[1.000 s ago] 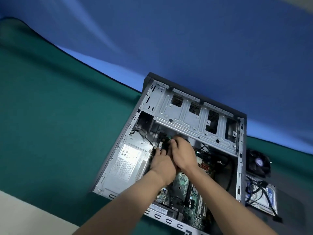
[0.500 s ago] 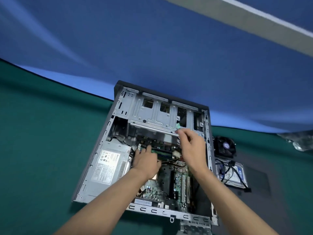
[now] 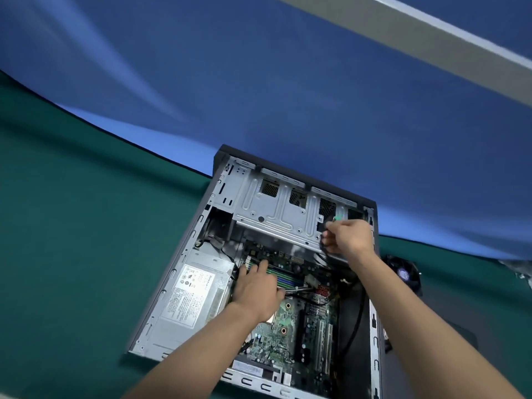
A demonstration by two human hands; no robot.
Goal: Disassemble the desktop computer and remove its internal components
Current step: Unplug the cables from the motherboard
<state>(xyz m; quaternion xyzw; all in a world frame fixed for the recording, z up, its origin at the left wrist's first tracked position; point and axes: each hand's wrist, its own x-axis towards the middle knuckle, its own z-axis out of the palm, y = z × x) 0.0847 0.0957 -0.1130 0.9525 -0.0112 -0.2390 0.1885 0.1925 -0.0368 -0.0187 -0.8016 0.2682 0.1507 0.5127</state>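
Observation:
The open desktop case (image 3: 184, 254) lies on its side on the green mat. Inside are the silver power supply (image 3: 195, 295), the green motherboard (image 3: 288, 335) and the metal drive cage (image 3: 276, 211). My left hand (image 3: 256, 289) rests flat, fingers straight, on the memory slots (image 3: 288, 279) by the power supply. My right hand (image 3: 348, 237) is raised over the drive cage's right end and pinches a small green-tipped connector (image 3: 337, 218), with black cables (image 3: 325, 249) trailing under the fingers.
A black fan (image 3: 403, 273) lies on the mat right of the case, partly behind my right forearm. A blue cloth backdrop (image 3: 259, 82) rises behind the table. The green mat (image 3: 72, 240) stretches to the left.
My right hand has lifted from the motherboard's upper edge and moved right to the drive cage's end, carrying the green connector. My left hand stayed on the memory slots. The camera shifted.

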